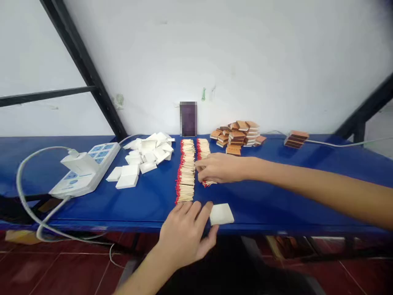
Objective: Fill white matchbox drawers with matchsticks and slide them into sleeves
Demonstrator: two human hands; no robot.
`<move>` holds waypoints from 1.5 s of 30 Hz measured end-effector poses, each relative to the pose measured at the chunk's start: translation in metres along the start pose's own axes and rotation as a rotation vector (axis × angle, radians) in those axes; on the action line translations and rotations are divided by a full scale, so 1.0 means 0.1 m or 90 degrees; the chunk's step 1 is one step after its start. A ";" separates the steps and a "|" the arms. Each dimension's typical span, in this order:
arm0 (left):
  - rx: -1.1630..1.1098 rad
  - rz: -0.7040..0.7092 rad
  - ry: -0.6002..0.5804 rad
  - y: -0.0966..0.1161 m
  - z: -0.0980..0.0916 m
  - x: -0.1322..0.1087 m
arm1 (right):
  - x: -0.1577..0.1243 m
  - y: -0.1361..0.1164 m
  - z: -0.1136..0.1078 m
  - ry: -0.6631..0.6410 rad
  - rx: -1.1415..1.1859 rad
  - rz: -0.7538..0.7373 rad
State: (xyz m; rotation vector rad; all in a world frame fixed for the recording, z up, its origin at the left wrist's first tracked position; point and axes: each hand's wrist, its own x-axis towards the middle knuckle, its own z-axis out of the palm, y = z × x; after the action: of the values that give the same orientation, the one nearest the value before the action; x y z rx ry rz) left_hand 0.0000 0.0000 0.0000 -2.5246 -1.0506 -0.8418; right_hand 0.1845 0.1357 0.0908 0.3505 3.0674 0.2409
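Two long rows of red-tipped matches lie on the blue table: a left row [186,172] and a shorter-looking right row [203,148] that is partly covered. My right hand [222,168] reaches in from the right, its fingers curled down and closed on matches at the near end of the right row. Close to the table's front edge, my left hand [187,231] has its thumb and index finger at the left end of a small white matchbox tray [222,214]. The fingers hide that end of the tray. Its other fingertips rest by the near end of the left row.
White matchbox trays [149,151] are heaped to the left. Brown matchbox sleeves [238,137] are piled at the back right, with a further stack [296,139] beyond. A white power strip [86,172] with cables lies far left. A dark phone-like object [188,119] leans on the wall.
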 end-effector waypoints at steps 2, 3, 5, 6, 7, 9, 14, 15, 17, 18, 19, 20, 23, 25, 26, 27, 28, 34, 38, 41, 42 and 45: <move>0.000 -0.003 -0.002 -0.01 0.00 0.01 | 0.01 0.00 -0.02 -0.007 -0.001 0.000; 0.000 -0.004 -0.004 -0.02 0.00 0.01 | 0.02 0.00 -0.02 -0.012 -0.004 0.000; 0.002 -0.005 -0.007 -0.03 0.00 0.02 | 0.03 -0.01 -0.04 -0.024 -0.017 0.000; 0.005 -0.006 -0.009 -0.03 0.00 0.02 | 0.04 -0.02 -0.04 -0.029 -0.026 -0.001; 0.007 -0.006 -0.012 -0.03 0.00 0.02 | 0.05 -0.02 -0.05 -0.032 -0.037 -0.002; 0.011 -0.009 -0.012 -0.03 0.00 0.02 | 0.06 -0.02 -0.05 -0.030 -0.058 -0.006; 0.004 -0.007 -0.012 -0.02 -0.02 0.02 | -0.02 0.03 -0.05 0.033 -0.072 -0.006; 0.002 -0.006 -0.014 -0.02 -0.02 0.02 | -0.05 0.04 -0.05 0.047 -0.067 -0.001; 0.000 -0.003 -0.015 -0.03 -0.02 0.02 | -0.11 0.04 -0.05 0.059 -0.052 0.019; 0.000 -0.004 -0.015 -0.03 -0.02 0.02 | -0.14 0.04 -0.06 0.059 -0.042 0.032; 0.000 -0.005 -0.014 -0.03 -0.01 0.02 | -0.17 0.03 -0.06 0.056 -0.029 0.045; 0.000 -0.007 -0.013 -0.03 -0.01 0.02 | -0.20 0.01 -0.06 0.054 -0.011 0.057; 0.001 -0.010 -0.012 -0.03 0.00 0.02 | -0.27 -0.05 -0.04 0.056 0.063 0.110; 0.003 -0.009 -0.011 -0.03 0.00 0.01 | -0.29 -0.10 -0.01 0.060 0.106 0.152; 0.005 -0.007 -0.012 -0.03 -0.01 0.01 | -0.30 -0.12 0.01 0.057 0.117 0.168; 0.006 -0.006 -0.012 -0.02 -0.01 0.01 | -0.30 -0.14 0.03 0.053 0.123 0.179; 0.007 -0.005 -0.013 -0.02 -0.01 0.01 | -0.30 -0.15 0.05 0.049 0.126 0.187; 0.011 0.001 -0.011 -0.04 0.00 0.01 | -0.27 -0.18 0.11 0.089 0.170 0.210; 0.013 0.003 -0.011 -0.03 0.00 0.00 | -0.18 -0.19 0.08 0.088 0.186 0.209; 0.013 0.001 -0.008 -0.03 0.01 0.00 | -0.10 -0.22 0.01 0.052 0.203 0.195; 0.014 0.000 -0.005 -0.03 0.00 0.00 | -0.07 -0.24 -0.02 0.028 0.195 0.193; 0.018 -0.001 -0.003 -0.03 0.00 0.00 | 0.00 -0.29 -0.07 -0.034 0.131 0.184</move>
State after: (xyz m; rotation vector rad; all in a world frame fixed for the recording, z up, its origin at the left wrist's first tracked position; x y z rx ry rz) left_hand -0.0019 0.0023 0.0004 -2.5039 -1.0580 -0.8165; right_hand 0.1776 0.1067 0.0927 0.7986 2.9839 -0.0758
